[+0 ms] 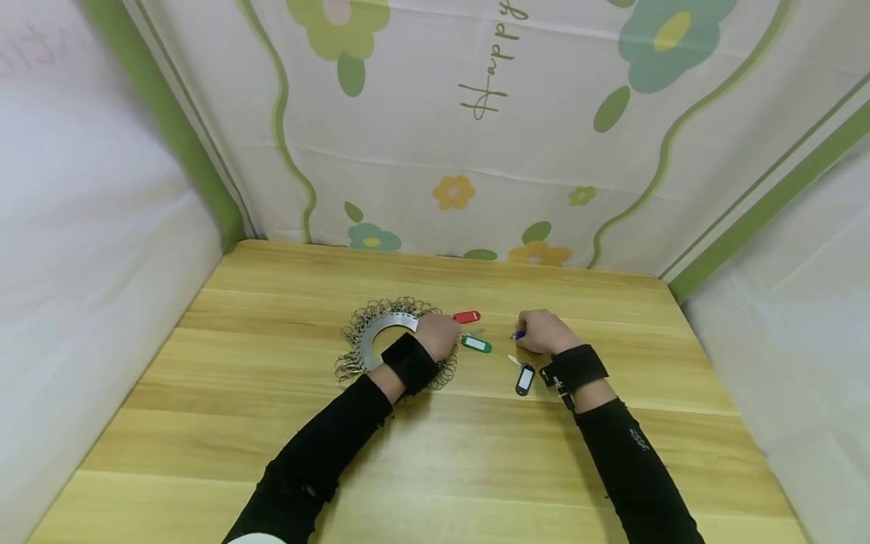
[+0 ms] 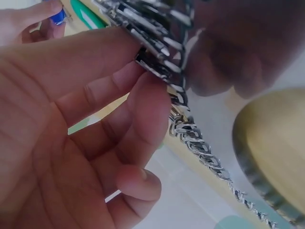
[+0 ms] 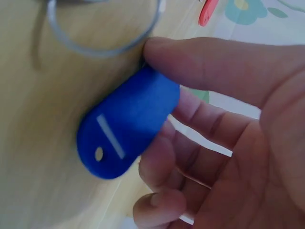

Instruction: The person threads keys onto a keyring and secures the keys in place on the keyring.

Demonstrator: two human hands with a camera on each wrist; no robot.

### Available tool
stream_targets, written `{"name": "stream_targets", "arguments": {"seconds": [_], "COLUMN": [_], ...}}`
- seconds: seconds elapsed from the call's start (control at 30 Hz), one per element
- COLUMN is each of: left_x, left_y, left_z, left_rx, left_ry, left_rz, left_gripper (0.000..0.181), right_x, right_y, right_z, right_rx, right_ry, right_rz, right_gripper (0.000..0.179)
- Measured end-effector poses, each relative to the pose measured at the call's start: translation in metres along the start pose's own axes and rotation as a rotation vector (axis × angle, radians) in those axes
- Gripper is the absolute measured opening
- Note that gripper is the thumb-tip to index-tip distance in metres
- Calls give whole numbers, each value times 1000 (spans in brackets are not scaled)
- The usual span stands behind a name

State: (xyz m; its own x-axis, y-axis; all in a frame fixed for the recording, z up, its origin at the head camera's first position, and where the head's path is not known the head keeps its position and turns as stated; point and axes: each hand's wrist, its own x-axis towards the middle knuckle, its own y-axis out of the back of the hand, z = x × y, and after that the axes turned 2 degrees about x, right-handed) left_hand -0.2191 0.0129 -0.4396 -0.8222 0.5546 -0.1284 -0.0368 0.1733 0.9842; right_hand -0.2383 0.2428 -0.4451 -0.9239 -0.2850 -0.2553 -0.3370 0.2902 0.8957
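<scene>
A flat, curved silver plate (image 1: 370,338) lies at the table's middle, its outer edge lined with many small metal rings (image 2: 205,155). My left hand (image 1: 438,335) is at the plate's right side, pinching one or more of these rings between thumb and finger; exactly which is hard to tell. Farther right, my right hand (image 1: 546,331) pinches a blue key tag (image 3: 126,121) by one end, just above the table. A wire ring (image 3: 105,50) shows beside the tag. Between the hands lie a red key tag (image 1: 467,316) and a green key tag (image 1: 476,344).
A black key tag (image 1: 525,380) with a key (image 1: 514,360) lies just in front of my right hand. Behind the wooden table (image 1: 421,468) hangs a flower-printed cloth (image 1: 394,143), and white cloth walls (image 1: 88,249) stand on both sides.
</scene>
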Motion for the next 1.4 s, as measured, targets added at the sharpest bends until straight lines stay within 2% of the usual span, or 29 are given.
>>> {"name": "stream_targets", "arguments": {"seconds": [0.17,0.3,0.47,0.53,0.73,0.83,0.93,1.07,1.23,1.4], "left_x": [2,3,5,6,6,3,1,-4,-10,-11], "left_y": [0,1,2,3,2,3,3,6,3,-1], "left_z": [2,2,3,3,2,-1,-6,-14,-22,-24], "left_rx": [61,55,-49,-93,-131,-193,-277,-373,-453,-494], "left_ry": [-36,-44,-75,-82,-94,-109,-118,-116,-104,-98], "left_rz": [-10,-53,-74,-68,-71,-70,-53,-22,48,89], "left_gripper": [19,18,24,26,28,22,17,27,39,38], "right_x": [2,4,3,3,5,4,0,-6,-13,-14], "right_y": [-1,-1,0,1,-3,-5,-2,2,3,0], "right_z": [-1,-3,-5,-6,-5,-3,-3,-3,-3,-5], "right_rx": [6,-24,-19,-33,-81,-82,-73,-21,132,298], "right_ry": [1,26,0,16,106,132,141,129,122,106], "right_rz": [-32,-14,-3,9,84,121,152,197,277,337], "right_gripper": [6,6,20,22,25,32,27,12,16,17]}}
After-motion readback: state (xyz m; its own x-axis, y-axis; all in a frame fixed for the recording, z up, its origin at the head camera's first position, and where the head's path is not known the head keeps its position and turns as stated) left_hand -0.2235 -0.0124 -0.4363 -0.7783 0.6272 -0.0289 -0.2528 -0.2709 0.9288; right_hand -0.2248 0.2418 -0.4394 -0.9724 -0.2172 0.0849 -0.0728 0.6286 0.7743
